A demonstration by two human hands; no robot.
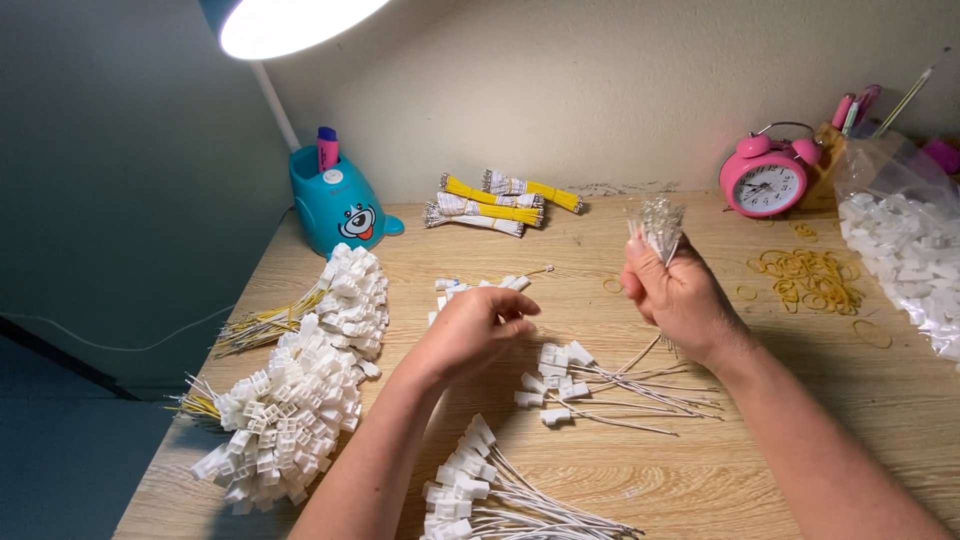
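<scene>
A light wooden desk (700, 470) fills most of the frame, set against a cream wall, with a dark greenish wall and floor at the left. A lit lamp (290, 20) hangs over the upper left. At centre right, the right hand (680, 295) is closed around a wire bundle (660, 225), its metal tips fanned upward. At centre, the left hand (475, 325) is curled, fingertips pinched together; what it grips I cannot tell. Just below the hands lie loose plugs (555, 375) with white wires trailing right, and another wired batch (470, 490) sits at the bottom centre. Two heaps of white plugs (300, 400) with yellow wires occupy the left side. Behind them stands a blue holder (335, 205) with a pink marker. Yellow bundles (495, 200) lie at upper centre by the wall. At the upper right are a pink clock (765, 180), scattered rubber bands (810, 275), and a clear bag (905, 240) of white parts.
</scene>
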